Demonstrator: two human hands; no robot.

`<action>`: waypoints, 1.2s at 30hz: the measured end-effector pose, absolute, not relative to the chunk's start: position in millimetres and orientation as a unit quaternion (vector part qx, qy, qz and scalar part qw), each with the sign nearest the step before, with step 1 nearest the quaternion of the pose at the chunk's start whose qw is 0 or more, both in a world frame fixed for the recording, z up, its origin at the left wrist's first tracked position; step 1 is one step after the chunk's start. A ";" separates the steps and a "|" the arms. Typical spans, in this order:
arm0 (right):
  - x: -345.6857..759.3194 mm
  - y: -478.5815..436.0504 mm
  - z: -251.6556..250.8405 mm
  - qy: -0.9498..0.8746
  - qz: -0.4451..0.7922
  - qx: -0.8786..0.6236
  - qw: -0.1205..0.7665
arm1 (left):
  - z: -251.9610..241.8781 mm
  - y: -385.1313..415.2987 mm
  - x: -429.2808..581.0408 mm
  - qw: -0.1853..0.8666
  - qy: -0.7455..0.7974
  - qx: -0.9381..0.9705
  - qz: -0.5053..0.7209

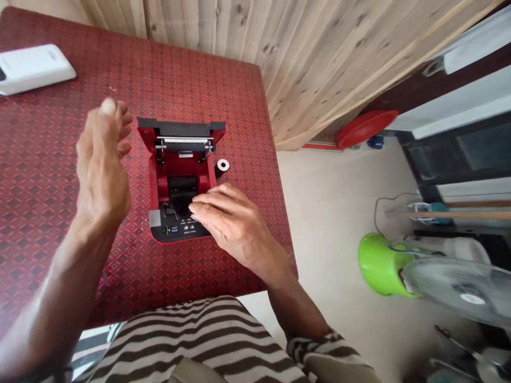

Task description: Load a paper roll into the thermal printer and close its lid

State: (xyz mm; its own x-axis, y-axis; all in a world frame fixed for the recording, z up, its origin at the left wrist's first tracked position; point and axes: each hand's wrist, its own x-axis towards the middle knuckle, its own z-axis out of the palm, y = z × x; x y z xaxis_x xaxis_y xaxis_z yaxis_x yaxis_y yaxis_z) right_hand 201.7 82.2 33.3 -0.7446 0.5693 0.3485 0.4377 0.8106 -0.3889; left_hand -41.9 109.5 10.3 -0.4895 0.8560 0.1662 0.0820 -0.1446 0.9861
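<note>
A small red and black printer [179,183] sits on the red patterned table [59,255] with its lid swung open, showing the empty black paper bay. My right hand [229,223] rests flat on the printer's front right corner, fingers stretched over the black control panel. My left hand [104,165] is raised above the table left of the printer, fingers bunched loosely together with nothing visible in them. A small paper roll [222,165] stands on the table just right of the printer.
A white flat device [34,68] lies at the table's far left. Wooden wall panelling runs behind. To the right, on the floor, are a green-based fan [439,274], a red basin [365,127] and a dark cabinet.
</note>
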 end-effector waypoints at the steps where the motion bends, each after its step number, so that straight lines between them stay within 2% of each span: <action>1: 202.4 80.1 30.3 -0.920 0.123 -0.274 0.252 | 15.3 121.8 -38.4 0.329 0.569 0.363 0.661; 5: 204.6 72.7 22.3 -0.907 0.060 -0.278 0.312 | 22.2 129.9 -25.4 0.400 0.542 0.312 0.669; 14: 202.8 67.4 14.1 -0.897 -0.009 -0.274 0.347 | -9.0 33.6 -20.9 0.479 0.575 0.342 0.567; 19: 199.2 63.5 9.7 -0.888 -0.033 -0.304 0.343 | -18.1 24.8 -21.5 0.465 0.586 0.379 0.545; 30: 193.3 57.3 -3.7 -0.849 0.033 -0.334 0.407 | -19.2 26.1 -16.5 0.431 0.584 0.402 0.558; 36: 203.4 51.0 -3.0 -0.857 0.035 -0.319 0.403 | -22.7 13.3 -19.3 0.453 0.620 0.336 0.545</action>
